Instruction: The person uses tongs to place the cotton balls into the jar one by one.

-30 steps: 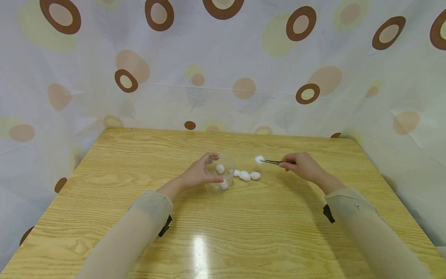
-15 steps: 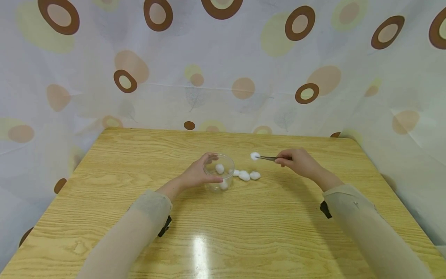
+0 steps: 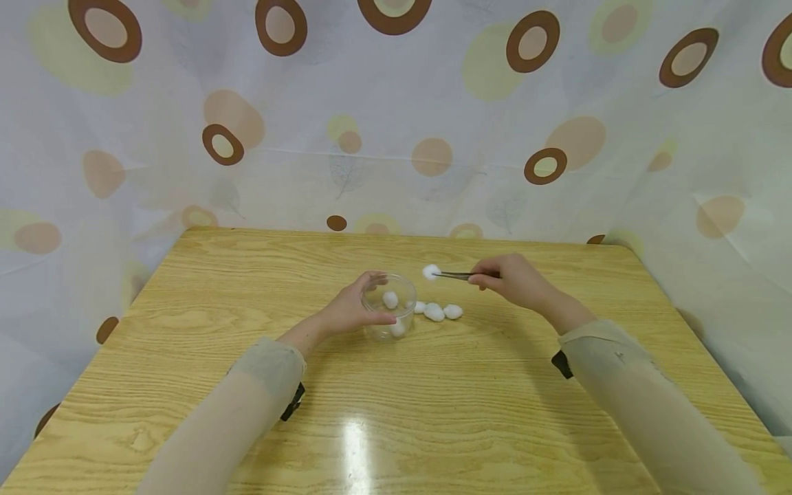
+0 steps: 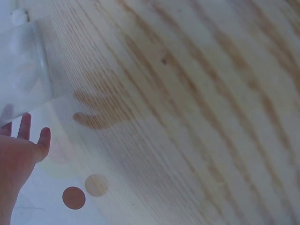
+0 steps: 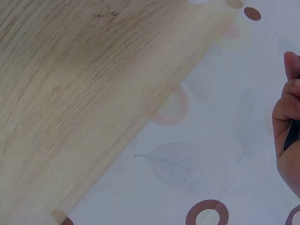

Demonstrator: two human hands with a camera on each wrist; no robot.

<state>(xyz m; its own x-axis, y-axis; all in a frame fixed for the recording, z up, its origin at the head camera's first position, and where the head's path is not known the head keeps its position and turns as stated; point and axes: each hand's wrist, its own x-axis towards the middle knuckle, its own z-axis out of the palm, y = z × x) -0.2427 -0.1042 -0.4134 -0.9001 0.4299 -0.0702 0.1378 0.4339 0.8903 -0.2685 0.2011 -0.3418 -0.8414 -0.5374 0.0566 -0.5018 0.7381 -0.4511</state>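
My left hand (image 3: 348, 308) grips a clear plastic cup (image 3: 390, 330), thumb on the near side and fingers round the far side. White cotton balls (image 3: 390, 300) show through its wall. In the left wrist view the cup (image 4: 28, 70) stands at the left edge, beside the fingers (image 4: 24, 126). Right of it, my right hand (image 3: 510, 280) pinches metal tweezers (image 3: 454, 276), whose tips hold one cotton ball (image 3: 431, 272) above the table. The right wrist view catches only part of the right hand (image 5: 289, 112) and the dark end of the tweezers (image 5: 291, 136).
A short row of cotton balls (image 3: 434, 312) lies on the wooden table (image 3: 396, 399), just right of the cup. Behind the table hangs a white curtain (image 3: 396, 103) with brown and yellow ovals, which also runs down both sides.
My right hand has moved left and slightly away, carrying the tweezers and their cotton ball closer to the cup. The left hand and cup have stayed in place.
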